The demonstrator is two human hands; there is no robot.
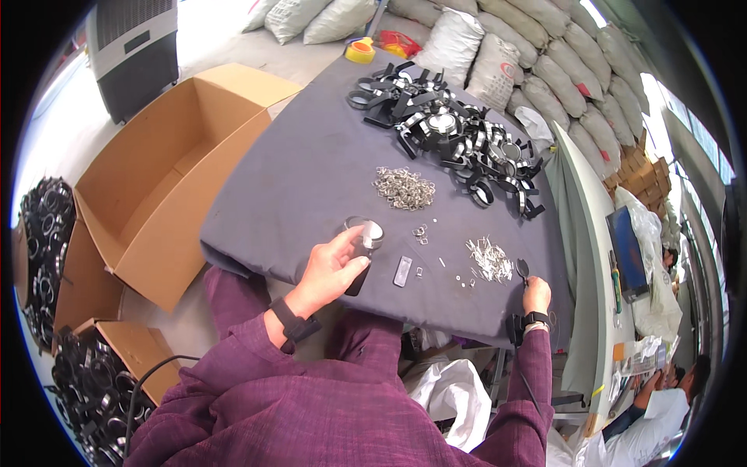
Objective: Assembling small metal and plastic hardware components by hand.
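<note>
Near the front edge of the grey-covered table, my left hand (333,268) is closed on a wristwatch (373,232) with a round silver face and a black strap. The thumb and index finger press at the watch, and part of the strap hangs below them. At the table's right side my right hand (536,294) grips a small black tool (522,268) with a rounded end; its exact kind is unclear. A pile of thin silver pins (490,259) lies just left of that tool. Between my hands rest a small grey rectangular block (402,271) and a few loose metal loops (421,233).
A heap of black-strapped watches (443,124) covers the table's far right, with a pile of metal buckles (405,188) nearer. Yellow tape (359,51) sits at the far corner. An open cardboard box (167,167) stands left; more watches (97,393) fill a box at lower left.
</note>
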